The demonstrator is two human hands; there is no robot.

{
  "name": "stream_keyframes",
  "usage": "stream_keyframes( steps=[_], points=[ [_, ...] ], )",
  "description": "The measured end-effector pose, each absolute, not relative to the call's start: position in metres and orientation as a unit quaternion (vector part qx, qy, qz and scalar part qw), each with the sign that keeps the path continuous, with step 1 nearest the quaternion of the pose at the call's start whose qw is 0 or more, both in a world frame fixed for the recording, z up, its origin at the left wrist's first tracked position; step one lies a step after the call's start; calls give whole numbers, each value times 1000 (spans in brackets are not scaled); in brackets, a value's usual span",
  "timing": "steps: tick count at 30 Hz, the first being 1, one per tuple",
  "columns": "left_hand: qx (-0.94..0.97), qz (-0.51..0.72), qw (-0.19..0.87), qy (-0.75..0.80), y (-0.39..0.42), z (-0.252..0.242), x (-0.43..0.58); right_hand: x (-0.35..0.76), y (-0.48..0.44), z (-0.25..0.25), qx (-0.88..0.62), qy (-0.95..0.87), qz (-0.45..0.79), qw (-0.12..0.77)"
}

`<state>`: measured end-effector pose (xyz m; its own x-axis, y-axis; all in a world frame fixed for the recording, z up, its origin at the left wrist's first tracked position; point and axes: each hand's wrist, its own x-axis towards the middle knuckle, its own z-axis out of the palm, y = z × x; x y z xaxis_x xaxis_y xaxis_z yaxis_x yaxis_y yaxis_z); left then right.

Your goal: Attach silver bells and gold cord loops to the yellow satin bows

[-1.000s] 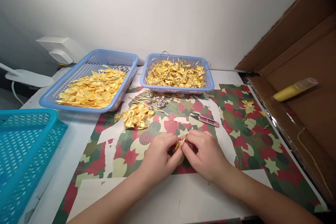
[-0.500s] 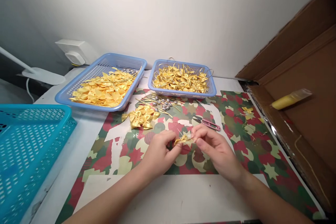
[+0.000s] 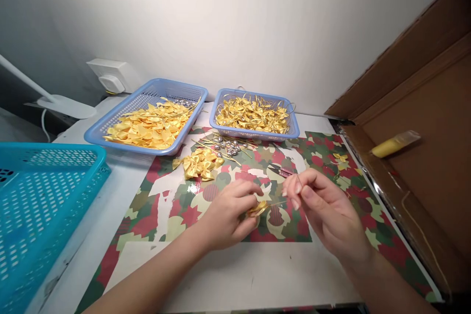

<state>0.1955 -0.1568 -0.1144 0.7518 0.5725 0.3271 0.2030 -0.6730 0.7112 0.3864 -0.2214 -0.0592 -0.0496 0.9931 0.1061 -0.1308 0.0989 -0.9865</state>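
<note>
My left hand (image 3: pixel 232 212) is closed, its fingertips pinching a yellow satin bow (image 3: pixel 259 208) just above the patterned sheet. A thin gold cord (image 3: pixel 276 203) runs from the bow toward the right. My right hand (image 3: pixel 329 213) is raised to the right of the bow, with thumb and forefinger pressed together on a thin strand, seemingly the cord's end. Behind those fingers lie pink-handled thread snips (image 3: pixel 282 171), partly covered. Beyond my left hand sits a small pile of yellow bows (image 3: pixel 200 163), beside loose silver bells (image 3: pixel 230 147) and gold cord pieces (image 3: pixel 206 145).
A blue basket (image 3: pixel 91 136) of yellow bows stands at the back left. Another blue basket (image 3: pixel 253 133) holds bows with gold cords. A teal basket (image 3: pixel 96 167) is at the left edge. Cardboard (image 3: pixel 415 93) borders the right, with a yellow-filled tube (image 3: pixel 392 145).
My right hand has moved right and up, away from the bow, drawing a thin strand. The left hand keeps the bow. The camera view has shifted slightly.
</note>
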Motion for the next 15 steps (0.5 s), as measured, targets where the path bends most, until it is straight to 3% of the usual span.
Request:
stream_keyframes(
  steps=[6,15],
  points=[
    [881,266,332,204,-161,-120,195,377,-223,-55,-422,-448,541,573],
    [797,189,497,289,-161,-113,200,362,-212,-54,-414,-405,538,612]
  ],
)
